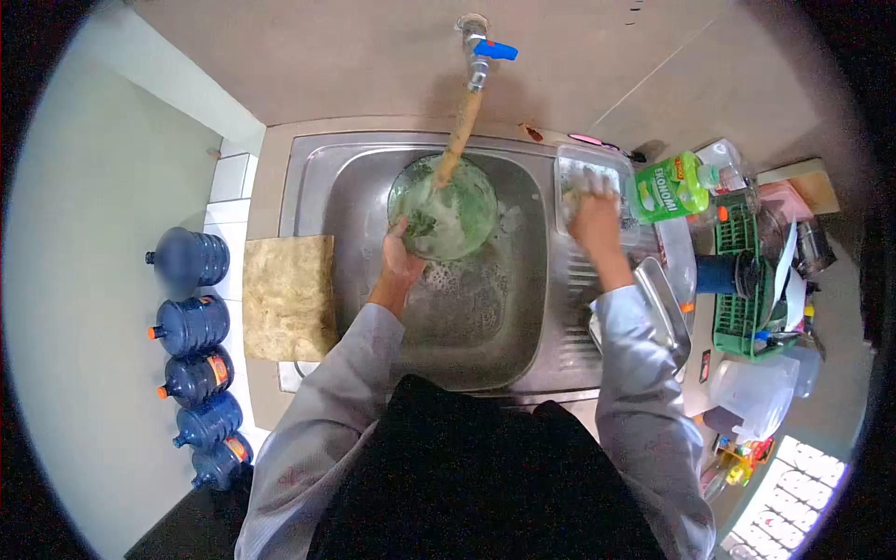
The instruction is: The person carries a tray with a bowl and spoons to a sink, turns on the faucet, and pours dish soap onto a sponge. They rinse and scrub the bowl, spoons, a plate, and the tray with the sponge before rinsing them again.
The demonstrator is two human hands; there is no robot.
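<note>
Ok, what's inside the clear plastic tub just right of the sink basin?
The right hand reaches into the clear tub, its fingers on something pale, possibly a sponge. The hand covers whatever else lies inside.

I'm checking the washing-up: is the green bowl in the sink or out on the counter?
In: the left hand holds the green bowl by its rim inside the sink, above suds, under the hose.

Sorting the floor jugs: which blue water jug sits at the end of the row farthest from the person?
The topmost blue jug, level with the green bowl; the others in the row lie lower in the picture, nearer the person.
</note>
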